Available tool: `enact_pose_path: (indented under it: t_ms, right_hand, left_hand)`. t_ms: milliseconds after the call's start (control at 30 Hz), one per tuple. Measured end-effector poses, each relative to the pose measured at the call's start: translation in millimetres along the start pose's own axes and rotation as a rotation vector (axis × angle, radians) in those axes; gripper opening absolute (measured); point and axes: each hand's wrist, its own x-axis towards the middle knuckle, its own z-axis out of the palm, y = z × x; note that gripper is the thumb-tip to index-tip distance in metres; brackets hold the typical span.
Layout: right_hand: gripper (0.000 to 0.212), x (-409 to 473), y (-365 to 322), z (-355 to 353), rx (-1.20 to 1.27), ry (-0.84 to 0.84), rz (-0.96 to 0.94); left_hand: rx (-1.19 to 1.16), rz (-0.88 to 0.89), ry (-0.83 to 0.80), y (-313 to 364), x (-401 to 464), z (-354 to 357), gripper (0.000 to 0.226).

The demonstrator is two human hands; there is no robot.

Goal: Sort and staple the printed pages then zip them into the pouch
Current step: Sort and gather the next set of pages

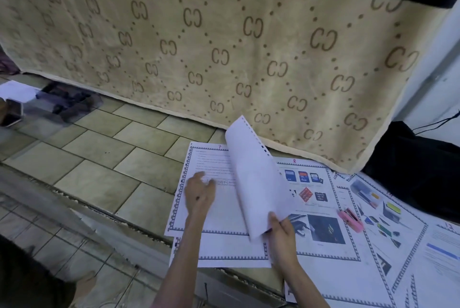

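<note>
Several printed pages with patterned borders lie spread on the tiled floor. My right hand (280,229) pinches the lower edge of a curled white sheet (256,183) that stands up, blank side toward me. My left hand (199,192) rests with relaxed fingers on the text page marked 7 (211,215). To the right lies the picture page marked 8 (321,208), and a pink stapler (351,219) sits at its right edge. More picture pages (388,228) lie further right. No pouch is in sight.
A beige patterned blanket (199,41) hangs over a bed edge right behind the pages. A black bag (418,170) sits at the right. Shoes and a clear box (64,103) lie under the bed at the left. My foot (84,285) is at the lower left.
</note>
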Motion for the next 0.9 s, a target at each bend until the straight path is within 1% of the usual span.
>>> enact_pose_path:
  t_ms: [33, 67, 133, 167, 200, 233, 267, 300, 333, 367, 400, 433, 467, 533, 567, 600, 633, 667, 700, 733, 767, 800, 833, 900]
  right_hand:
    - [0.015, -0.4, -0.6, 0.4, 0.077, 0.007, 0.006]
    - [0.016, -1.6, -2.6, 1.6, 0.161, 0.018, 0.025]
    - [0.015, -4.7, -8.0, 2.5, 0.233, 0.022, 0.024]
    - [0.015, -6.5, -10.3, 3.2, 0.246, 0.022, 0.023]
    - [0.013, -5.2, -8.5, 3.2, 0.241, 0.025, 0.026]
    - [0.011, -5.1, -7.3, 3.2, 0.238, 0.030, 0.025]
    - [0.013, -5.6, -6.6, 4.8, 0.231, 0.022, 0.018]
    - [0.030, -5.1, -5.5, 4.4, 0.220, 0.000, -0.004]
    - [0.051, -3.7, -3.6, 1.5, 0.173, -0.040, -0.028]
    - [0.063, -5.5, -5.0, -0.6, 0.100, -0.080, -0.061]
    - [0.061, -7.1, -5.5, -1.7, 0.010, -0.145, -0.110]
    - [0.055, -11.8, -8.8, -1.8, -0.084, -0.223, -0.150]
    - [0.053, -12.9, -7.8, -2.5, -0.183, -0.286, -0.171]
    - [0.069, -15.0, -6.8, 0.3, -0.395, -0.380, -0.165]
    - [0.073, -17.7, -6.8, 2.3, -0.494, -0.407, -0.153]
    - [0.068, -19.0, -4.5, 3.6, -0.546, -0.404, -0.154]
    - [0.052, -21.0, -4.0, 5.3, -0.534, -0.378, -0.157]
    - [0.036, -22.4, -2.9, 5.9, -0.468, -0.331, -0.148]
    - [0.029, -23.7, -3.0, 6.3, -0.398, -0.288, -0.141]
    - [0.034, -22.6, -1.3, 5.3, -0.341, -0.247, -0.142]
    - [0.042, -22.4, -2.2, 4.7, -0.316, -0.217, -0.156]
    - [0.047, -19.7, -0.4, 3.9, -0.298, -0.190, -0.152]
    - [0.047, -19.0, -1.6, 3.9, -0.284, -0.171, -0.157]
    - [0.042, -18.4, -3.5, 3.6, -0.269, -0.138, -0.159]
  left_hand:
    - [0.127, -0.029, 0.128, -10.6, 3.6, -3.9, 0.044]
    - [0.229, -0.092, 0.185, -19.6, 6.1, -8.9, 0.046]
    - [0.387, -0.223, 0.161, -27.6, 7.2, -18.0, 0.054]
    - [0.413, -0.260, 0.149, -29.7, 7.9, -21.4, 0.054]
    - [0.384, -0.272, 0.155, -31.4, 10.2, -23.9, 0.052]
    - [0.312, -0.246, 0.172, -32.3, 11.4, -26.8, 0.045]
    - [0.216, -0.185, 0.182, -33.9, 12.4, -28.6, 0.036]
    - [0.122, -0.118, 0.163, -33.2, 12.1, -30.5, 0.025]
    - [0.046, -0.078, 0.121, -32.4, 13.2, -32.7, 0.016]
    - [-0.016, -0.066, 0.072, -29.6, 15.6, -34.6, 0.009]
    - [-0.081, -0.088, 0.024, -24.2, 18.7, -36.0, 0.006]
    - [-0.164, -0.140, -0.040, -15.7, 19.9, -36.4, 0.007]
    - [-0.282, -0.202, -0.130, -6.2, 19.9, -33.8, 0.011]
    - [-0.539, -0.266, -0.285, 20.2, 8.3, -24.3, 0.012]
    - [-0.604, -0.250, -0.318, 34.4, -1.0, -16.9, 0.012]
    - [-0.615, -0.218, -0.317, 45.4, -9.8, -6.7, 0.008]
    - [-0.610, -0.187, -0.315, 56.8, -20.3, 3.8, 0.003]
    - [-0.593, -0.159, -0.326, 63.7, -28.6, 14.4, 0.020]
    - [-0.568, -0.142, -0.355, 68.1, -34.9, 24.9, 0.043]
    - [-0.526, -0.113, -0.392, 70.5, -39.7, 33.5, 0.061]
    - [-0.467, -0.070, -0.424, 71.5, -45.1, 39.1, 0.071]
    - [-0.407, -0.027, -0.448, 69.5, -49.6, 42.5, 0.073]
    - [-0.341, 0.012, -0.474, 66.6, -53.3, 44.6, 0.068]
    - [-0.261, 0.054, -0.503, 56.7, -55.4, 44.8, 0.050]
